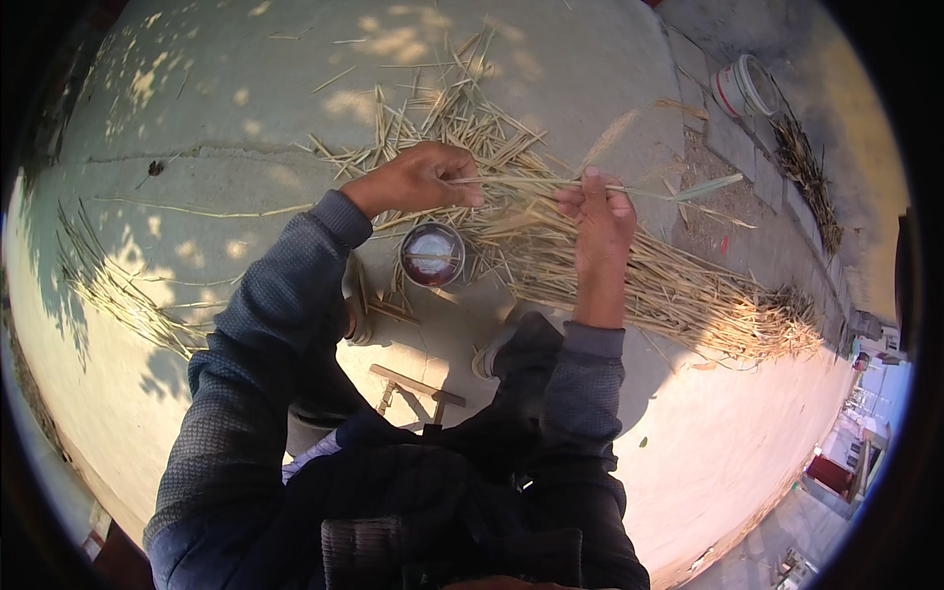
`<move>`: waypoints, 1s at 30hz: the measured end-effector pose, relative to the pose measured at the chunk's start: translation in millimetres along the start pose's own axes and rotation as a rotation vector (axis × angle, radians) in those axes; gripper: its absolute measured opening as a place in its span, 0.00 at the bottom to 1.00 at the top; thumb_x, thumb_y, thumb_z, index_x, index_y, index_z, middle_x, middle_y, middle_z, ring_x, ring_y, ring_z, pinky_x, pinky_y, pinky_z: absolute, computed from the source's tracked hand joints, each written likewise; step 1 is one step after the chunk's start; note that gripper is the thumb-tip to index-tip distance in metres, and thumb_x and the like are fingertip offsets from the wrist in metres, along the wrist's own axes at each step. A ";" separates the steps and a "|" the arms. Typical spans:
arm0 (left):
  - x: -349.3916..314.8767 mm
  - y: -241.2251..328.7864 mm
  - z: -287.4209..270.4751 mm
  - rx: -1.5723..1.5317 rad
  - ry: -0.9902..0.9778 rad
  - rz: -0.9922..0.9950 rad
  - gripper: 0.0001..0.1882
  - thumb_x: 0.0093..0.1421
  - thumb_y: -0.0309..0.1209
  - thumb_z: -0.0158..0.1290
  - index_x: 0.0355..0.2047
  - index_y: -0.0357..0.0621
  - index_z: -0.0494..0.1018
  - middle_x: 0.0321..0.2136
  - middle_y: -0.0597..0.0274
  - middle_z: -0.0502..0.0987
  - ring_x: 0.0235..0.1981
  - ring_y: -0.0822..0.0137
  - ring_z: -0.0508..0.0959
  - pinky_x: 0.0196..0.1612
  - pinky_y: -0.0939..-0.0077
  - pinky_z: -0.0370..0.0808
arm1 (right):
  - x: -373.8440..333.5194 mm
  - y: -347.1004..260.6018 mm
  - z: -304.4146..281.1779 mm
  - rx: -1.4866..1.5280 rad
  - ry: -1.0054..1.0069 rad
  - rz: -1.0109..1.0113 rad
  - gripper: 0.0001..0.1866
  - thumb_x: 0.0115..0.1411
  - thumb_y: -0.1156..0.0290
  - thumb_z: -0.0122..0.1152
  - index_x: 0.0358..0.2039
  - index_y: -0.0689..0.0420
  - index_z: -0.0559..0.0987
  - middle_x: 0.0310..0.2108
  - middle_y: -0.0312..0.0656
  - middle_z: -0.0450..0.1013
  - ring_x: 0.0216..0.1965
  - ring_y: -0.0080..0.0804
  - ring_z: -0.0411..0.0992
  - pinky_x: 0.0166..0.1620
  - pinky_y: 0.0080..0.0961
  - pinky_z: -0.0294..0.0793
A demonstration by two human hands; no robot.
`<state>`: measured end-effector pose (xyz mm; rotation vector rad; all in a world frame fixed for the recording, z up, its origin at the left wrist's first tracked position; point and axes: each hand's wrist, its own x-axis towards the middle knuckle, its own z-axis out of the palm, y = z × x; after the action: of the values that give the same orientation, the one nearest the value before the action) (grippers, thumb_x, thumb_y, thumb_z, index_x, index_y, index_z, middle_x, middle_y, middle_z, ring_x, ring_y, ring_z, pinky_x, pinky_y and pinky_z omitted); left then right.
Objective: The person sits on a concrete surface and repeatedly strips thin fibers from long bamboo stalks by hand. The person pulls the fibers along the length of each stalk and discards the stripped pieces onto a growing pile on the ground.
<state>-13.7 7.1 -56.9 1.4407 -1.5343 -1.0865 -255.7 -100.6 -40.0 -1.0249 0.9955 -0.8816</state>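
Both my hands are raised over the straw on the ground, with a few thin straw stalks (523,183) stretched level between them. My left hand (421,179) pinches the left end of these stalks between thumb and fingers. Gripping them farther right is my right hand (602,222), and leafy, feathery ends stick out beyond it. Below the left hand stands a small round metal bowl (458,240) with something pale inside; a straw piece seems to lie across it. A large bundle of straw (688,295) lies on the ground beneath my right forearm.
Short loose straw pieces (457,128) are scattered beyond my hands. Another bundle of stalks (123,295) lies at the far left. A small wooden stool (418,383) is between my legs. A white bucket (730,90) and dark dry stalks (806,172) sit along the right edge.
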 end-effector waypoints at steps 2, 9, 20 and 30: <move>9.0 9.3 15.9 -0.026 0.000 -0.001 0.12 0.63 0.35 0.64 0.36 0.37 0.79 0.27 0.67 0.80 0.30 0.77 0.76 0.34 0.75 0.74 | -7.1 5.1 9.3 0.023 -0.062 -0.004 0.12 0.67 0.63 0.63 0.41 0.59 0.76 0.30 0.42 0.79 0.31 0.27 0.79 0.35 0.21 0.77; 25.3 10.0 35.7 -0.409 0.071 -0.144 0.08 0.65 0.29 0.60 0.37 0.36 0.79 0.30 0.62 0.83 0.32 0.75 0.81 0.34 0.81 0.78 | -17.6 8.4 23.0 -0.007 -0.120 0.004 0.12 0.69 0.69 0.58 0.45 0.66 0.76 0.36 0.45 0.80 0.36 0.28 0.80 0.38 0.19 0.75; 7.3 -43.4 -56.8 0.296 0.670 -0.180 0.11 0.62 0.37 0.63 0.34 0.42 0.78 0.27 0.61 0.82 0.28 0.64 0.80 0.30 0.69 0.72 | -10.4 4.5 -9.8 0.021 -0.080 0.014 0.12 0.68 0.68 0.61 0.45 0.64 0.77 0.40 0.49 0.81 0.38 0.34 0.82 0.38 0.22 0.78; 9.4 -20.3 -2.1 -0.151 0.115 0.031 0.11 0.62 0.33 0.64 0.39 0.38 0.81 0.31 0.62 0.83 0.36 0.73 0.81 0.42 0.74 0.78 | -3.3 -0.1 -12.8 0.083 -0.088 -0.038 0.12 0.67 0.68 0.62 0.46 0.62 0.77 0.41 0.49 0.81 0.39 0.34 0.82 0.40 0.23 0.81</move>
<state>-5.3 -2.5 -75.4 1.3482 -1.3606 -1.0588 -268.9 -100.9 -41.7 -1.0063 0.8613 -0.8945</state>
